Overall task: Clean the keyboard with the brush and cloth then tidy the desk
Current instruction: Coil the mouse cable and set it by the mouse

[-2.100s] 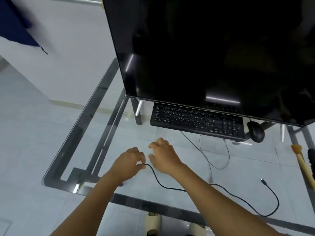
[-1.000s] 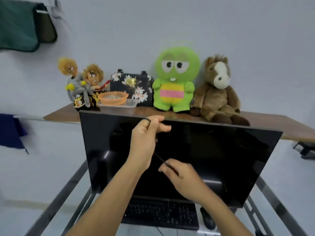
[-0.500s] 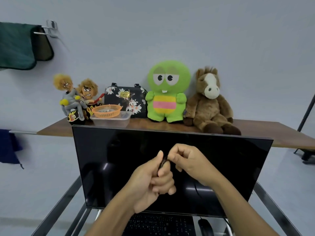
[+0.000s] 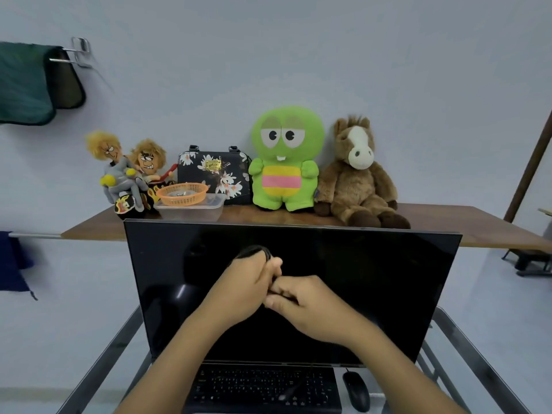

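The keyboard (image 4: 264, 388) is black, flat and full-width, lying on the glass desk (image 4: 466, 339) directly under the bottom edge of the monitor (image 4: 373, 288), its long side parallel to the screen. A thin black cable (image 4: 254, 251) is wound in loops, held up in front of the monitor's middle.

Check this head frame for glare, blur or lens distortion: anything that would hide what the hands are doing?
Head view: lighting is even and soft; the dark monitor shows only one small glare streak at lower left. The left hand and right hand are slightly motion-soft, and the black cable coiled on the left hand blends into the screen. Wide-angle bowing bends the desk rails at the edges.
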Motion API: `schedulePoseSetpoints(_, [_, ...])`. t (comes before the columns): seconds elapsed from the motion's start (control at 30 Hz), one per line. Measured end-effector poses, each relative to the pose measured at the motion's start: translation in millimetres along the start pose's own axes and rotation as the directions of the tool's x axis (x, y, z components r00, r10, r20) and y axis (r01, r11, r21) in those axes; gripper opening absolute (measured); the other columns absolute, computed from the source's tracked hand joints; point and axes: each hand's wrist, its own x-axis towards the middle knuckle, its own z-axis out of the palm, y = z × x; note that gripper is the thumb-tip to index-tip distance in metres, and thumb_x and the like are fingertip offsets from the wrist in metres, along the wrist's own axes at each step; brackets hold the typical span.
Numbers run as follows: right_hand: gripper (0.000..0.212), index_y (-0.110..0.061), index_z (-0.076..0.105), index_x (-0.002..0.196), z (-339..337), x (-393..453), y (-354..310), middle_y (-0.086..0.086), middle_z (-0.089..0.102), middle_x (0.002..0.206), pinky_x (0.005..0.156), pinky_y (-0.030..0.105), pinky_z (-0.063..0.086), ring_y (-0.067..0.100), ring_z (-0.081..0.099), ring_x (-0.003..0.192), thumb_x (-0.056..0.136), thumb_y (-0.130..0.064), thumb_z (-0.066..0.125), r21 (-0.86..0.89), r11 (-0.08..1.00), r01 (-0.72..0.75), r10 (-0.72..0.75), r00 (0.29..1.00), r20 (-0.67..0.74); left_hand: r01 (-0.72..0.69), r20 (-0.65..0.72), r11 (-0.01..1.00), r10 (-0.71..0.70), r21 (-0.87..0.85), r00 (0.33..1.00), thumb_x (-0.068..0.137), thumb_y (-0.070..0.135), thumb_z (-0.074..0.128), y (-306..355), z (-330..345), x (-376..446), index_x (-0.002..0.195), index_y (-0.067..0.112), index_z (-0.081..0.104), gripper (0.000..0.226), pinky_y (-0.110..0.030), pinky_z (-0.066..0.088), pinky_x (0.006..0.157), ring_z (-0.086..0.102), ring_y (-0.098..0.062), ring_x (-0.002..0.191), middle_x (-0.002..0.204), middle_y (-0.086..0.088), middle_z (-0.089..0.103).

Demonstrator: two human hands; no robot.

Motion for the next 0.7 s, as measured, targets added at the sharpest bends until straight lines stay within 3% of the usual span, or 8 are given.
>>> schedulePoseSetpoints(0.13, [0.026,-0.018,0.069,0.079,-19.7,3.6,-12.1,0.0,0.066,0.069,0.059,0.031,0.048,0.012,0.057,0.06,0.092,-0.04,0.06,0.032,0.996,0.077,-0.073,0.991,-0.112,0.213,0.373,0.941,-0.105,-0.263,0.922,0.089,0.071,0.016,-1.0,-0.8,-27.1,0.056,0.015,0.058,0.078,-0.027,0.046,0.062,0.043,-0.013,0.043,0.041,0.001,0.039])
schedulePoseSetpoints(0.2, [0.029,-0.018,0.07,0.08,-27.0,8.8,-14.5,-0.002,0.068,0.07,0.061,0.032,0.05,0.016,0.061,0.063,0.093,-0.041,0.059,0.095,0.991,0.09,-0.067,0.974,-0.216,0.301,0.523,0.839,-0.023,-0.453,0.852,0.091,0.069,0.012,5.9,0.6,-38.1,0.058,0.006,0.051,0.08,-0.03,0.047,0.064,0.032,-0.015,0.041,0.041,-0.001,0.028])
schedulePoseSetpoints(0.23, [0.029,-0.017,0.069,0.078,-28.5,10.8,-14.8,-0.005,0.065,0.067,0.058,0.027,0.047,0.012,0.058,0.058,0.095,-0.038,0.057,0.158,0.984,0.086,-0.044,0.966,-0.254,0.334,0.554,0.754,0.046,-0.565,0.831,0.093,0.066,0.016,11.1,1.7,-41.8,0.057,0.006,0.045,0.075,-0.031,0.047,0.062,0.027,-0.015,0.04,0.041,-0.001,0.023])
schedulePoseSetpoints(0.3, [0.034,-0.013,0.066,0.075,-24.5,13.7,-15.3,0.004,0.056,0.063,0.051,0.023,0.039,0.016,0.047,0.052,0.097,-0.036,0.052,0.336,0.938,0.083,0.02,0.956,-0.293,0.384,0.541,0.549,0.152,-0.742,0.827,0.096,0.06,0.027,24.3,2.8,-46.0,0.055,0.011,0.037,0.065,-0.032,0.043,0.059,0.021,-0.014,0.038,0.04,0.001,0.019])
schedulePoseSetpoints(0.37, [0.041,-0.01,0.066,0.076,-11.5,14.3,-14.8,0.015,0.053,0.068,0.053,0.029,0.039,0.023,0.045,0.058,0.096,-0.041,0.049,0.483,0.873,0.073,0.086,0.95,-0.3,0.408,0.487,0.331,0.201,-0.85,0.85,0.096,0.057,0.032,34.6,4.6,-45.0,0.051,0.014,0.034,0.062,-0.031,0.042,0.055,0.022,-0.013,0.035,0.037,0.002,0.018])
schedulePoseSetpoints(0.5, [0.059,-0.001,0.058,0.079,21.5,8.3,-23.2,0.012,0.055,0.064,0.05,0.024,0.039,0.017,0.048,0.055,0.089,-0.058,0.051,0.697,0.717,0.01,0.246,0.932,-0.267,0.351,0.335,-0.068,0.179,-0.934,0.925,0.096,0.056,0.035,41.3,1.9,-32.8,0.047,0.018,0.035,0.062,-0.028,0.041,0.05,0.024,-0.011,0.031,0.032,0.005,0.025])
schedulePoseSetpoints(0.57, [0.051,-0.011,0.055,0.071,31.5,3.9,-26.4,-0.001,0.053,0.056,0.05,0.026,0.037,0.013,0.045,0.052,0.094,-0.055,0.044,0.701,0.713,0.011,0.268,0.92,-0.287,0.277,0.269,-0.156,0.072,-0.948,0.96,0.096,0.057,0.035,38.4,-1.3,-25.8,0.047,0.018,0.033,0.062,-0.027,0.04,0.047,0.023,-0.01,0.031,0.031,0.004,0.025])
schedulePoseSetpoints(0.7, [0.04,-0.022,0.059,0.072,38.0,-2.0,-25.8,-0.013,0.053,0.056,0.053,0.019,0.039,0.0,0.047,0.054,0.102,-0.038,0.037,0.598,0.8,-0.045,0.291,0.901,-0.322,0.192,0.212,-0.162,-0.114,-0.968,0.971,0.093,0.06,0.035,32.9,-0.6,-20.6,0.049,0.017,0.033,0.061,-0.024,0.038,0.043,0.022,-0.009,0.031,0.034,0.004,0.022])
